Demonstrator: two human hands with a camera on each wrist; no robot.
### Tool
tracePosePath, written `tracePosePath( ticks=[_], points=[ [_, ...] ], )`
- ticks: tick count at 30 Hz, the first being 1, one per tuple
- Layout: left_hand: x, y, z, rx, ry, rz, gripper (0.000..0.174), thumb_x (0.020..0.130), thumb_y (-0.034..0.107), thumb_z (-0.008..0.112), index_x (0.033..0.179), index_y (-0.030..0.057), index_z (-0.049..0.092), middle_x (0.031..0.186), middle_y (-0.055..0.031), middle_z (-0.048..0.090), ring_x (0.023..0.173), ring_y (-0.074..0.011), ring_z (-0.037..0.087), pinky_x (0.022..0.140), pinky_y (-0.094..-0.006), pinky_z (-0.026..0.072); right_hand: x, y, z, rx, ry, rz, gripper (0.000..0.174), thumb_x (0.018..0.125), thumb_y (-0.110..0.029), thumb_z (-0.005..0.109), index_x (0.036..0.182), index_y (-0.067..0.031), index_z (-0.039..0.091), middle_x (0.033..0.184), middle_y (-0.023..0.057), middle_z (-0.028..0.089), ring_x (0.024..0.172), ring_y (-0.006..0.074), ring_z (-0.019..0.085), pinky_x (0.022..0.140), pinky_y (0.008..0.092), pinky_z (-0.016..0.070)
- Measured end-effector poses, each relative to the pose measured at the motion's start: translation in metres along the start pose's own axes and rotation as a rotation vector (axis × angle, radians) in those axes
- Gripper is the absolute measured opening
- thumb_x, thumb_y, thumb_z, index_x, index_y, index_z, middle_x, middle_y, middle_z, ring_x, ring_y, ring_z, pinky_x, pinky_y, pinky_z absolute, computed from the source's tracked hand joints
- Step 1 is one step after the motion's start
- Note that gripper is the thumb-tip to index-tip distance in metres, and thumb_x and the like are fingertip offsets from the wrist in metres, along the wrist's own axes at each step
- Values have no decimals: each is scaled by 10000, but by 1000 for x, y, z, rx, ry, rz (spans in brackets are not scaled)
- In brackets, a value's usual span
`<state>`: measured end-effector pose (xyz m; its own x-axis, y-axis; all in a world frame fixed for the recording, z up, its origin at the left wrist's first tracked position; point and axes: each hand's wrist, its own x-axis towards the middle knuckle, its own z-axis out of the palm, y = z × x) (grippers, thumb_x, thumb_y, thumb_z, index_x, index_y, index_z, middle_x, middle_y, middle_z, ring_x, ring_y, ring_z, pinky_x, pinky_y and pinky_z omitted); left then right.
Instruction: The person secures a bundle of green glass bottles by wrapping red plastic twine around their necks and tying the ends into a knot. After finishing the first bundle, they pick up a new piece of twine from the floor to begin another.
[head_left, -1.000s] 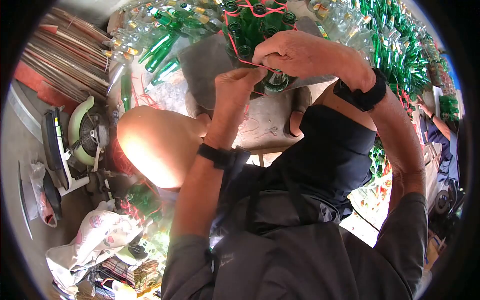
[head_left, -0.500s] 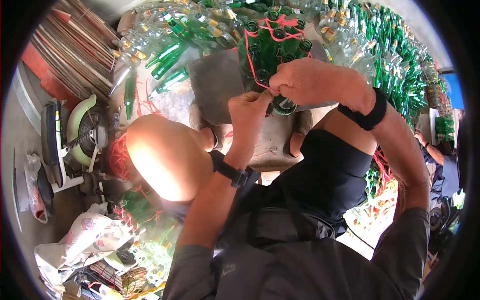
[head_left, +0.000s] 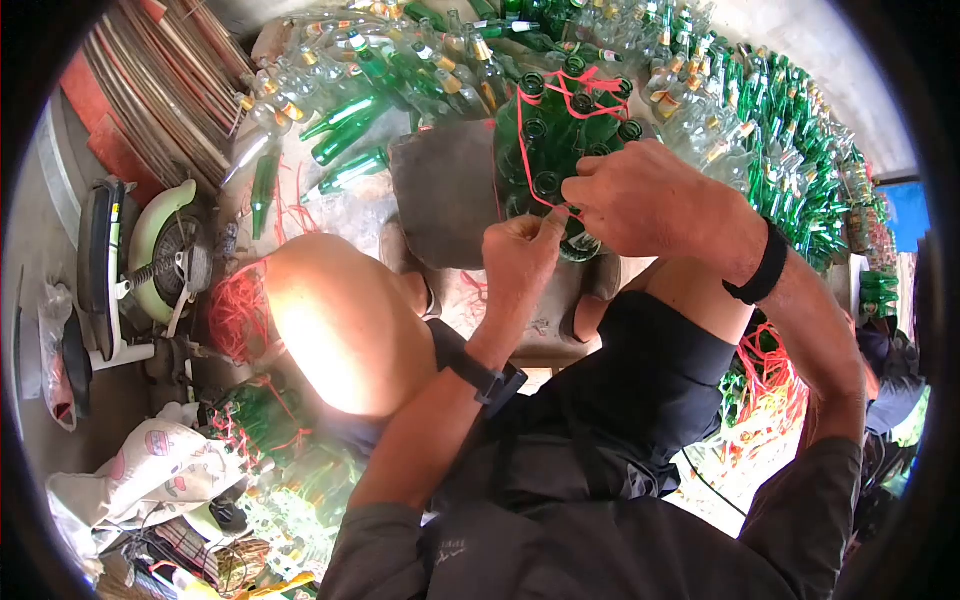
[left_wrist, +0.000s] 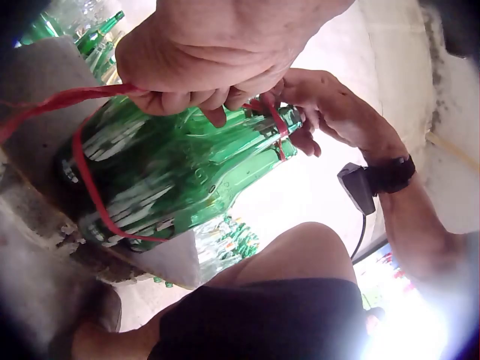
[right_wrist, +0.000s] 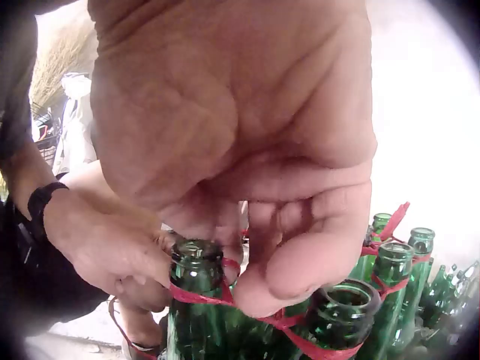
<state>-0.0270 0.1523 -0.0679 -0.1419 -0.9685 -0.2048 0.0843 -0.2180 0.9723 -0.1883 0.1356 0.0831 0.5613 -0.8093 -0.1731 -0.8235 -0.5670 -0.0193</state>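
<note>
Several green glass bottles [head_left: 512, 160] stand upright in a bundle, with red plastic twine [head_left: 524, 158] running round their necks. In the left wrist view, another band of twine [left_wrist: 88, 176] circles the bodies. My left hand [head_left: 520, 265] is at the near side of the bundle, its curled fingers gripping the twine; a tail [left_wrist: 67, 96] sticks out of the fist. Just above the near bottle necks, my right hand [head_left: 655, 205] pinches the twine with thumb and fingers bent. The right wrist view shows its fingertips [right_wrist: 259, 296] between two bottle mouths, beside the twine.
A grey slab [head_left: 440, 190] lies under the bundle, between the person's feet. Loose green and clear bottles [head_left: 340, 140] cover the floor behind, and a large heap of bottles [head_left: 790, 150] is at right. Tangled red twine [head_left: 240, 315] and a wheel [head_left: 165, 260] are at left.
The head view has tilted, so the bundle now appears lower and further right. My right hand's fingers have loosened from a tight fist; my left hand keeps its grip on the twine.
</note>
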Motion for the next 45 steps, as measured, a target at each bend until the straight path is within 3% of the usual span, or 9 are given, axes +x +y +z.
tracePosePath(
  ticks=[2,10,14,19,26,28,37,40,45],
  points=[
    [-1,2,-1,20,-44,-99,352,972,258,773,752,-17,755,642,53,575,586,-26,437,508,-255,313,-1,2,-2,20,29,-20,82,859,-160,668,846,-84,698,816,108,709,782,344,733,671,457,585],
    [-5,8,3,28,-69,-20,383,997,247,742,718,-14,726,617,66,536,574,-23,405,495,-258,288,-4,2,-22,36,-86,37,130,834,-168,681,924,-77,706,931,98,702,855,364,716,754,486,571],
    [-9,18,3,69,-73,3,400,1001,237,734,698,-21,695,610,72,501,578,-21,391,490,-269,281,-6,7,-23,41,-62,38,116,826,-154,676,889,-61,705,898,108,688,867,365,710,774,497,564],
    [-10,19,4,93,-65,82,387,1001,220,727,708,-28,680,618,77,485,591,-18,385,498,-268,283,-7,28,-28,69,-71,81,90,792,-123,683,747,-58,638,776,138,643,815,380,684,679,499,514],
    [-10,11,9,52,-64,142,326,1002,165,717,747,-34,680,649,77,507,620,-12,405,523,-254,301,-12,55,-24,137,-25,79,131,781,-103,688,735,-57,575,753,149,623,745,410,644,643,507,480],
    [-11,13,10,42,-57,139,326,1003,159,714,744,-34,672,650,77,509,619,-11,405,522,-254,301,-12,59,-15,150,89,66,110,792,-104,682,768,-57,586,746,154,614,749,419,638,652,517,484],
    [-12,16,9,42,-58,132,345,1021,146,681,729,-29,626,652,80,486,622,-8,395,522,-254,305,-5,68,-3,235,194,45,81,897,-50,637,929,-56,563,859,154,648,857,423,645,711,515,498],
    [-13,14,9,25,-69,147,334,1029,143,668,747,-31,631,658,80,483,628,-9,395,524,-254,311,-2,79,10,236,289,-90,106,945,-99,630,940,-52,536,835,136,616,787,407,617,678,488,476],
    [-14,14,10,15,-64,170,307,1034,143,659,785,-36,646,665,78,486,639,-13,401,530,-254,324,0,84,17,227,273,-68,87,956,-80,617,959,-55,534,842,135,617,800,404,620,692,479,483]
  ],
)
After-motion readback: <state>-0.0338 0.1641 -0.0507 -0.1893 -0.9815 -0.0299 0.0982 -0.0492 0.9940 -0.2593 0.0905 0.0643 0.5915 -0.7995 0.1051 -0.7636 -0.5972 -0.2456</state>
